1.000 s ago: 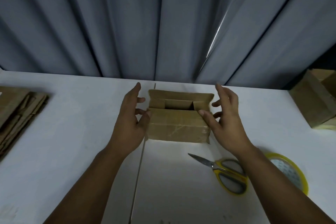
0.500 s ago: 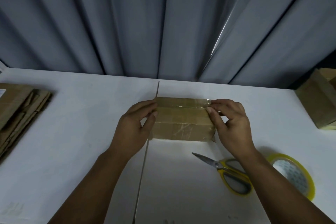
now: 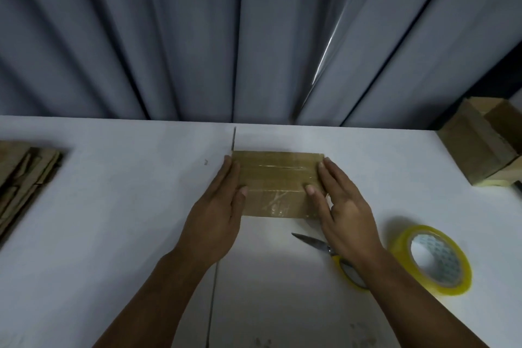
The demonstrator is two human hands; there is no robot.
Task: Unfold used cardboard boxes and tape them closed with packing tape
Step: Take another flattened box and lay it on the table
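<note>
A small brown cardboard box (image 3: pixel 276 183) stands on the white table (image 3: pixel 127 220), its top flaps folded down, old clear tape shining on its surface. My left hand (image 3: pixel 219 212) lies flat against the box's left end, fingers straight, thumb on the top. My right hand (image 3: pixel 339 206) presses the right end in the same way, fingers straight. A roll of yellow packing tape (image 3: pixel 432 260) lies flat to the right of my right wrist. Yellow-handled scissors (image 3: pixel 336 257) lie just in front of the box, partly hidden under my right forearm.
A stack of flattened cardboard boxes (image 3: pixel 25 178) lies at the table's left edge. Assembled boxes (image 3: pixel 485 144) stand at the far right. Grey curtains (image 3: pixel 254 37) hang behind the table. A seam (image 3: pixel 214 277) runs down the tabletop under my left arm.
The box's top flaps, open a second ago, are folded shut. My hands went from pinching the flaps to lying flat on the box's two ends.
</note>
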